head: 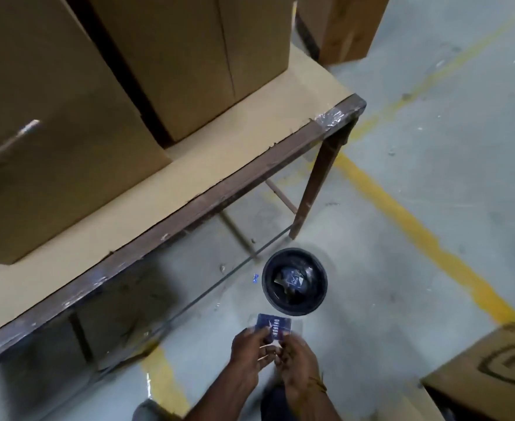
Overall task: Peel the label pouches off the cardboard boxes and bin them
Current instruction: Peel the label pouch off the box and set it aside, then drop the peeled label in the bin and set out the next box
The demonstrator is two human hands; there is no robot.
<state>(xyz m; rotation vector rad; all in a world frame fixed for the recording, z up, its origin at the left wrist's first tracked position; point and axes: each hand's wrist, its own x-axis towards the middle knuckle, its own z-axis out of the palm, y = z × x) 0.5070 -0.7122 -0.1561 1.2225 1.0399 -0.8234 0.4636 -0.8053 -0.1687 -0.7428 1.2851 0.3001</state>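
While held low over the floor [432, 208]: blue label pouch [275, 326], pinched between left hand [250, 350] and right hand [295, 360], just short of black bin [323, 287]. Cardboard boxes [189, 62] on tabletop [219, 165].

Cardboard boxes [174, 56] on the table: plain brown, no print showing. Tabletop [219, 159] pale tan w/ a dark brown edge. Floor [432, 147] grey-green w/ yellow painted lines. Bin [294, 281] near the table leg: black, a dark blue pouch w/ white marks inside. Label pouch [273, 326] at the hands: dark blue, white lettering, clear plastic border. Box near right [493, 369]: brown w/ a dark outlined emblem.
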